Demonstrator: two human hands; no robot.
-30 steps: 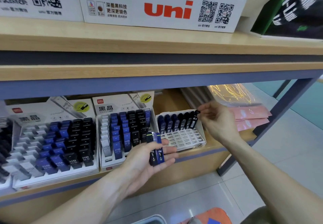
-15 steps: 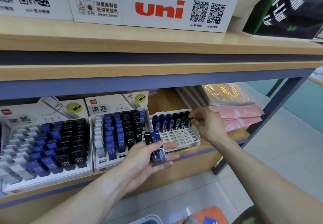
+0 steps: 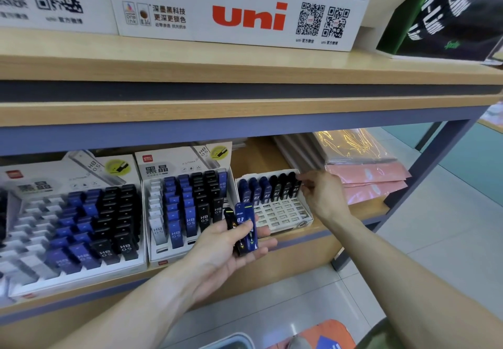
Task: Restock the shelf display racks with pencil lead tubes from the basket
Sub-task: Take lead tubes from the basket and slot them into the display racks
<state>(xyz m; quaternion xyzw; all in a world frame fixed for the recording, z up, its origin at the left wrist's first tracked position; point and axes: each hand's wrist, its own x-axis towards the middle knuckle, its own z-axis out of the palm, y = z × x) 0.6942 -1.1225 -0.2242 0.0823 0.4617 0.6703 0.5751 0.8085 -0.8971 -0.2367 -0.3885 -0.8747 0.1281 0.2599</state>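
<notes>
My left hand point(image 3: 231, 248) lies palm up in front of the shelf and holds a small bunch of blue and black pencil lead tubes point(image 3: 243, 229), thumb pressed on them. The white grid rack point(image 3: 280, 212) stands on the lower shelf with one back row of blue and black tubes point(image 3: 268, 189). My right hand point(image 3: 321, 195) is at the right end of that row, its fingertips pinching the rightmost black tube point(image 3: 297, 186) in its slot.
Two fuller display racks of HB 0.5 tubes point(image 3: 187, 207) point(image 3: 81, 226) stand to the left. Pink packets point(image 3: 367, 180) lie right of the grid rack. The upper shelf edge point(image 3: 245, 114) overhangs. A basket rim point(image 3: 231, 342) shows at the bottom.
My right hand lowered the black tube from above the rack's right end into the back row. The left hand stayed put with its tubes; the view shifted slightly.
</notes>
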